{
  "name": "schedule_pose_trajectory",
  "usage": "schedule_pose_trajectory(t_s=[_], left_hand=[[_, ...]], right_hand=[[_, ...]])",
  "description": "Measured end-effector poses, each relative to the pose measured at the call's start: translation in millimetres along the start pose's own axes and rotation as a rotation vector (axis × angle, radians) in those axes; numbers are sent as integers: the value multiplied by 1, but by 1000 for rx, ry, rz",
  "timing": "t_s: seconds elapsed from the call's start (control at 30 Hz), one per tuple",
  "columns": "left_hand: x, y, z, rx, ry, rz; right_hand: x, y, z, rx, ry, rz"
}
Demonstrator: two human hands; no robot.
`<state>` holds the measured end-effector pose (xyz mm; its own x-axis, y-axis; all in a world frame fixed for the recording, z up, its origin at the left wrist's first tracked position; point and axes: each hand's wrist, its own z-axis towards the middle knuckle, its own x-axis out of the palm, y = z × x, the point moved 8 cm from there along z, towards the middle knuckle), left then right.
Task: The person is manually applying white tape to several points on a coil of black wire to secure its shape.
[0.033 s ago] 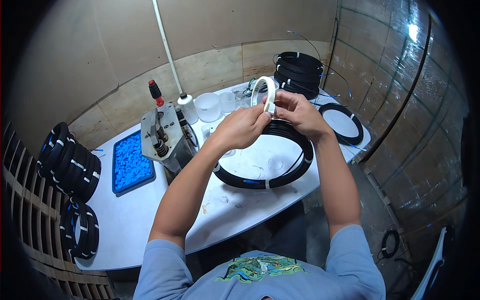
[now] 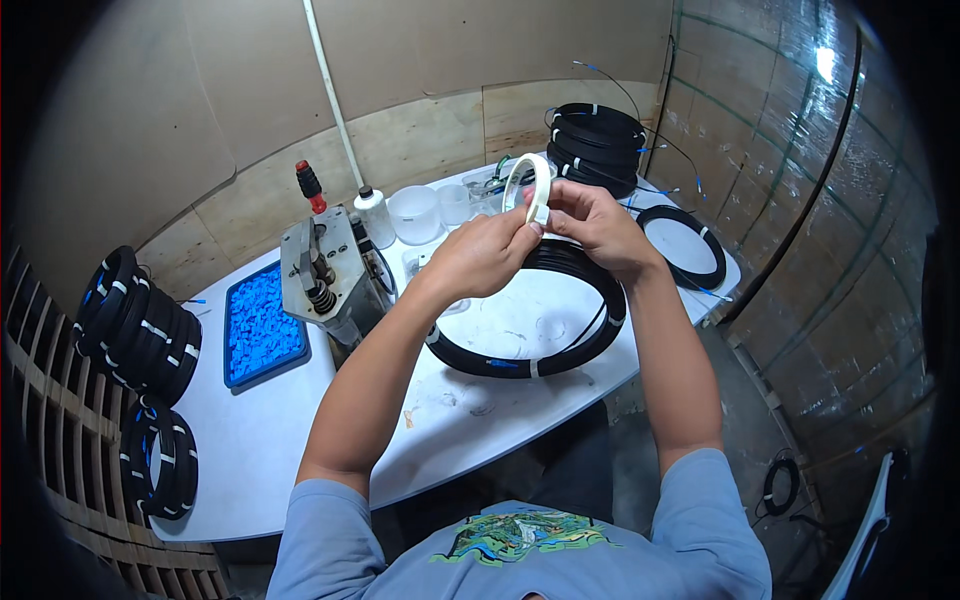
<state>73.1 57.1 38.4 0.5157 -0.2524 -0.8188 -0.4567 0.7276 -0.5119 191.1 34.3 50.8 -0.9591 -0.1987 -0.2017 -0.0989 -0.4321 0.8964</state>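
One cream ring-shaped tape roll (image 2: 543, 186), its lower rim pinched by left hand (image 2: 480, 255) and right hand (image 2: 606, 232) above a round black cable coil (image 2: 580, 355) near the white counter's (image 2: 440, 450) front edge, risked dropping if either pinch slackened.

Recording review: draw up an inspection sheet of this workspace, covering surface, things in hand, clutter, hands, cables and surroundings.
Surface: white table, with dark scuffs.
Things in hand: white ring, apparently a tape roll, held above a black cable coil.
Clutter: metal device, bottle, translucent tub, blue tray of small blue pieces.
Hands: left hand and right hand both grip the ring's lower part.
Cables: coil stacks at left and back right; loose ends stick out.
Surroundings: film-covered surface at right; small coil low at right.
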Motion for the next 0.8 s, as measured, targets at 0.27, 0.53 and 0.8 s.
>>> schedule_pose_trajectory(t_s=[0.27,0.53,0.8], left_hand=[[-10,-13,-7,-88,11,-10],[-12,26,-3,-193,-22,148],[-18,24,-9,-228,-16,166]], right_hand=[[-27,11,8,-60,-330,328],[-40,74,-7,-251,-481,-601],[-20,94,3,20,-231,-811]])
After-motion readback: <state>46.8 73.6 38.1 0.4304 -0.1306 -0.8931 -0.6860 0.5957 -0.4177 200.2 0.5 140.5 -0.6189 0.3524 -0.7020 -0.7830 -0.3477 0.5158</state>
